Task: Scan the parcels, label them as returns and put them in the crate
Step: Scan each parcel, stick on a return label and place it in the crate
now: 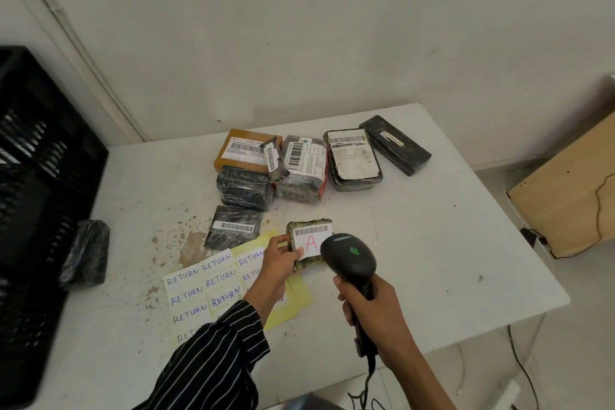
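My left hand (278, 260) holds a small dark wrapped parcel (307, 230) by its left edge, tilted up off the table; its white label shows a barcode and a red letter A. My right hand (372, 308) grips a black barcode scanner (349, 256) whose head sits just right of that label. Sheets of handwritten RETURN stickers (203, 286) lie on the table under my left forearm. Several more wrapped parcels (299, 163) and a brown box (244, 148) lie grouped at the back of the table. The black crate (36, 176) stands at the left.
The white table (432, 243) is stained near the stickers. One black-wrapped parcel (86, 253) leans against the crate's side. A cardboard box (572, 190) stands off the table's right edge, with cables (525, 369) below. The scanner's cord hangs down at the front edge.
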### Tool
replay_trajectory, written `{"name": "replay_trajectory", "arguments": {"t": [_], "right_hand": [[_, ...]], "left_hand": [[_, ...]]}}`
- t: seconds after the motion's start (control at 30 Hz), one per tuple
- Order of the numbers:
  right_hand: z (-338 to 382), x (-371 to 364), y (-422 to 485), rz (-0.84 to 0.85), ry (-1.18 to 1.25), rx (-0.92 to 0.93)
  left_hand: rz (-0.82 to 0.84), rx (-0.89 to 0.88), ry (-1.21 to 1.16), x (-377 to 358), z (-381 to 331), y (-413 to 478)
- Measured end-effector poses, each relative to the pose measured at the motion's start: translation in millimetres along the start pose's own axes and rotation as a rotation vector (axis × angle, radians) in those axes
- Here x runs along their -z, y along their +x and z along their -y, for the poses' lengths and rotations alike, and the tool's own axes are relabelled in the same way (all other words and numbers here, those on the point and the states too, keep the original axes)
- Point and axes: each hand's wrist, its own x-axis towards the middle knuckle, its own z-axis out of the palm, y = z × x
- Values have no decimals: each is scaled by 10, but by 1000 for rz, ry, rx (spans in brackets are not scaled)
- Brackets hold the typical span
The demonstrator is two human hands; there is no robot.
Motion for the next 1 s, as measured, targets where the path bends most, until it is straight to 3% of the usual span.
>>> {"name": "replay_trajectory", "arguments": {"t": [0.2, 0.3, 0.47, 0.63, 0.7, 0.77, 0.9, 1.0], "right_hand": [[-442, 262, 530, -227, -452, 141], [-708, 449, 848, -362, -671, 123], [-872, 613, 1098, -473, -829, 48], [-855, 465, 965, -601, -952, 0], [-777, 289, 834, -701, -986, 144], [-746, 6, 701, -619, -908, 368], [-746, -664, 487, -75, -701, 514], [-850, -1044, 518, -7, -782, 532]], "left_hand": [[13, -38, 126, -27, 58, -61], [32, -91, 295, -65, 164, -75], [62, -356, 755, -33, 166, -100], [14, -660, 895, 430, 106, -197], [5, -807, 996, 704, 146, -214], [24, -893, 1114, 958, 225, -201], [217, -1045, 1333, 1293, 435, -68], [369, -1010, 1630, 1344, 436, 2]]}}
